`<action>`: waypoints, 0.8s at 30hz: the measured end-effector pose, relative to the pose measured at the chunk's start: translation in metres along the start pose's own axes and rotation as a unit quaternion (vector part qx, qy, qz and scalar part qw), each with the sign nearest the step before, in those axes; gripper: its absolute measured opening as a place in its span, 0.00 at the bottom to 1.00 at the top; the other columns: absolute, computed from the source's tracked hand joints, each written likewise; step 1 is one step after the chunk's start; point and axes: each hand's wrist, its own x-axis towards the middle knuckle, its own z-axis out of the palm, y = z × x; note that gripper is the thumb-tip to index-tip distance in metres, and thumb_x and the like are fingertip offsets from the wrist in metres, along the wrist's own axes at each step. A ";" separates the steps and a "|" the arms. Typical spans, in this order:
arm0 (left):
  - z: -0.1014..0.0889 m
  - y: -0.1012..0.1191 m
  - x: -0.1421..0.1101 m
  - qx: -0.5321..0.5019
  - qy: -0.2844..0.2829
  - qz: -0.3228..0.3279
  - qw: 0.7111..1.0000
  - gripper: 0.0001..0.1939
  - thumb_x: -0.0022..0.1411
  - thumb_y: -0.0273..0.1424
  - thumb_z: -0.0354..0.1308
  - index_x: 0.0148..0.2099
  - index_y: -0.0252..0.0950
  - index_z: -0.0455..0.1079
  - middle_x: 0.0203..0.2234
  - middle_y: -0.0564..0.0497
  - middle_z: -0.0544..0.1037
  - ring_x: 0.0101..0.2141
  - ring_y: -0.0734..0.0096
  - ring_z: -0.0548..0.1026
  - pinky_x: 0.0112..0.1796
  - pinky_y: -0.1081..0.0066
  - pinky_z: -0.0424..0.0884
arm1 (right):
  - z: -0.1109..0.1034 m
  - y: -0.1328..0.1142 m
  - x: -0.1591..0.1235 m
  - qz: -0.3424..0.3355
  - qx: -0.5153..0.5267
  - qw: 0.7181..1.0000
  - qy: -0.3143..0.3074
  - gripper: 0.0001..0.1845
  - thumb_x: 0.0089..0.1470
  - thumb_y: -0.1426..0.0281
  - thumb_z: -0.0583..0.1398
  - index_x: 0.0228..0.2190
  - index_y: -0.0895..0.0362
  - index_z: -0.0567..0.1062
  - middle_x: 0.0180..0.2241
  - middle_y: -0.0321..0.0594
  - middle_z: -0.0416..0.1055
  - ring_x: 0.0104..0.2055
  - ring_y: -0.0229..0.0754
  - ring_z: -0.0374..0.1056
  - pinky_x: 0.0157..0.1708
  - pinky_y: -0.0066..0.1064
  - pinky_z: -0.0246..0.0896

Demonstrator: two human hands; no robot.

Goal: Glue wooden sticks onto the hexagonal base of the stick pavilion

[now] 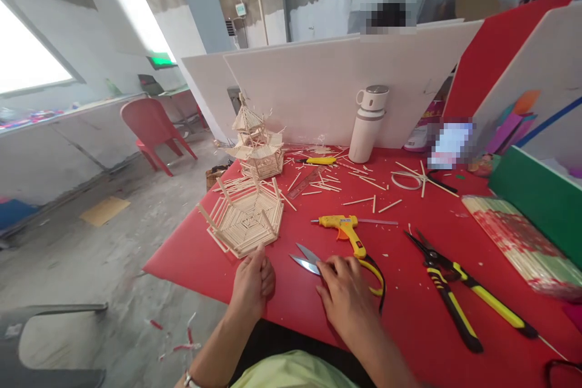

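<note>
My left hand (253,279) is closed at the front of the red table, its thumb on top. Anything inside its fingers is too small or hidden to make out. Just beyond it lies an octagonal base of wooden sticks (250,221) with several short upright posts. My right hand (343,291) is curled over a pair of scissors (307,262); their blades are parted and point left, and the handles are partly covered by the hand. Behind that hand a yellow hot glue gun (341,227) rests on its side, nozzle to the left.
A stick-built pagoda (257,145) stands at the back left. Loose sticks, a yellow utility knife (321,160) and a clear ruler (307,183) lie behind. A white thermos (367,124) stands near the board (291,91). Pruning shears (454,279) and packaged sticks (522,242) lie right.
</note>
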 end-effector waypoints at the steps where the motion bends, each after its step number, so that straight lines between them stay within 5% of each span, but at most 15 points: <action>1: 0.001 0.000 0.000 -0.002 0.002 0.006 1.000 0.29 0.50 0.52 0.67 0.21 0.38 0.54 0.10 0.63 0.54 0.10 0.86 0.48 0.11 0.81 0.44 | -0.001 -0.004 0.006 0.008 0.000 1.000 -0.018 0.18 0.52 0.76 0.64 0.46 0.52 0.77 0.41 0.45 0.73 0.45 0.53 0.65 0.45 0.41 0.62; 6: 0.001 -0.001 0.000 0.000 -0.019 0.003 1.000 0.22 0.44 0.41 0.74 0.33 0.37 0.66 0.12 0.64 0.60 0.11 0.86 0.52 0.12 0.83 0.47 | -0.004 -0.023 0.027 0.070 -0.059 0.994 -0.056 0.12 0.59 0.73 0.60 0.45 0.53 0.79 0.40 0.47 0.73 0.46 0.53 0.65 0.46 0.41 0.61; 10: 0.000 0.005 -0.006 -0.032 0.015 -0.015 0.999 0.12 0.55 0.30 0.66 0.42 0.35 0.71 0.14 0.61 0.66 0.11 0.82 0.60 0.12 0.82 0.54 | -0.006 -0.018 0.027 0.083 -0.072 0.993 -0.043 0.13 0.62 0.67 0.59 0.47 0.53 0.78 0.41 0.45 0.74 0.45 0.51 0.67 0.43 0.38 0.61; 13: 0.001 0.013 -0.012 -0.068 0.052 -0.047 0.995 0.11 0.54 0.12 0.55 0.36 0.30 0.71 0.26 0.48 0.79 0.25 0.73 0.79 0.23 0.78 0.74 | -0.014 0.004 0.032 0.103 -0.079 0.992 -0.004 0.16 0.65 0.63 0.56 0.50 0.53 0.75 0.44 0.45 0.74 0.44 0.48 0.69 0.40 0.35 0.61; 15: 0.003 0.018 -0.016 -0.084 0.049 -0.063 0.993 0.14 0.53 0.08 0.51 0.32 0.29 0.70 0.33 0.41 0.81 0.35 0.67 0.82 0.34 0.73 0.79 | -0.018 0.023 0.040 0.130 -0.116 0.985 0.011 0.19 0.64 0.61 0.55 0.52 0.56 0.73 0.45 0.48 0.74 0.45 0.50 0.69 0.40 0.36 0.61; 19: 0.002 0.020 -0.019 -0.098 0.020 -0.071 0.992 0.11 0.63 0.13 0.50 0.37 0.28 0.71 0.37 0.37 0.83 0.38 0.63 0.83 0.36 0.72 0.80 | -0.014 0.051 0.061 0.167 -0.153 0.973 -0.044 0.16 0.57 0.64 0.61 0.43 0.61 0.75 0.39 0.52 0.74 0.43 0.53 0.71 0.39 0.36 0.60; 24: -0.010 0.009 -0.016 -0.084 0.006 -0.061 0.995 0.05 0.64 0.24 0.59 0.34 0.31 0.69 0.27 0.46 0.82 0.22 0.72 0.79 0.21 0.77 0.76 | 0.000 0.072 0.078 0.241 -0.078 0.964 -0.078 0.12 0.50 0.68 0.58 0.38 0.57 0.75 0.35 0.50 0.76 0.36 0.49 0.73 0.30 0.32 0.56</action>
